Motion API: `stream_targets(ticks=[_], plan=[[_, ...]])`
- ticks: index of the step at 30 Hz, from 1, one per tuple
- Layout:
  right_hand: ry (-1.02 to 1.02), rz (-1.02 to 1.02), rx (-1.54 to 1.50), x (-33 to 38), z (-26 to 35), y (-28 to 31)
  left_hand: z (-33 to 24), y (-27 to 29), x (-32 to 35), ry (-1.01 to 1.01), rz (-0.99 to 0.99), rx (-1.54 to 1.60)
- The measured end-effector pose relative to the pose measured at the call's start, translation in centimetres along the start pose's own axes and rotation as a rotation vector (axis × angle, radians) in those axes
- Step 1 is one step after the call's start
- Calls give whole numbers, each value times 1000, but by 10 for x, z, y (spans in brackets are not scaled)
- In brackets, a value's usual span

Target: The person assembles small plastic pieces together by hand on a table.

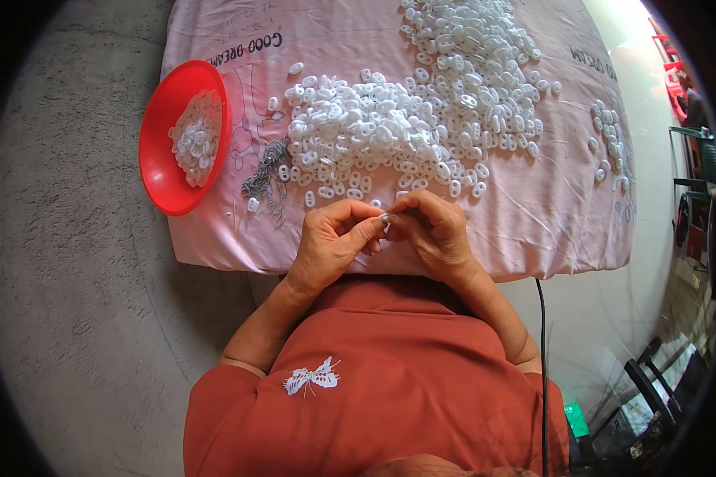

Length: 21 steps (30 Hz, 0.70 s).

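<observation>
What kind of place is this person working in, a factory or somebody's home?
Most likely a home set up for piecework, not a factory. The work surface is covered by a pink printed bedsheet, the floor is bare concrete, and small white plastic pieces lie in a loose heap beside a red bowl.

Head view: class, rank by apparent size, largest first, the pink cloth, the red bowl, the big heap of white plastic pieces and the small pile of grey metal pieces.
1. pink cloth
2. big heap of white plastic pieces
3. red bowl
4. small pile of grey metal pieces
</observation>
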State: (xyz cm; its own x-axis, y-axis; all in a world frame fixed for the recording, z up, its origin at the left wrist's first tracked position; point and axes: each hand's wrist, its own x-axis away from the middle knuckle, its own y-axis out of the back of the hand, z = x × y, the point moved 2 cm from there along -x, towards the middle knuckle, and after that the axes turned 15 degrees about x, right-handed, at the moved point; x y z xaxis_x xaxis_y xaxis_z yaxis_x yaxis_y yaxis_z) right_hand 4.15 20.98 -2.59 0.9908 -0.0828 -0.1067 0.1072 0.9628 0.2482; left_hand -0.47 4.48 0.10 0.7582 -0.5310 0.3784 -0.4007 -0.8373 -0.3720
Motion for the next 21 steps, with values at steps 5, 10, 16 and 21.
stream_targets(ticks=[5,10,16,21], plan=[[-79,-12,-65,2,-2,-3,-5,13,-3,-72,-55,-168],[-103,-30,-48,1,-3,-4,-15,27,-13,-191,-244,-327],[-235,-115,-192,5,-1,-1,-35,12,-29,-500,-154,-803],[55,-7,140,1,7,2,-43,22,-24,-519,-222,-817]])
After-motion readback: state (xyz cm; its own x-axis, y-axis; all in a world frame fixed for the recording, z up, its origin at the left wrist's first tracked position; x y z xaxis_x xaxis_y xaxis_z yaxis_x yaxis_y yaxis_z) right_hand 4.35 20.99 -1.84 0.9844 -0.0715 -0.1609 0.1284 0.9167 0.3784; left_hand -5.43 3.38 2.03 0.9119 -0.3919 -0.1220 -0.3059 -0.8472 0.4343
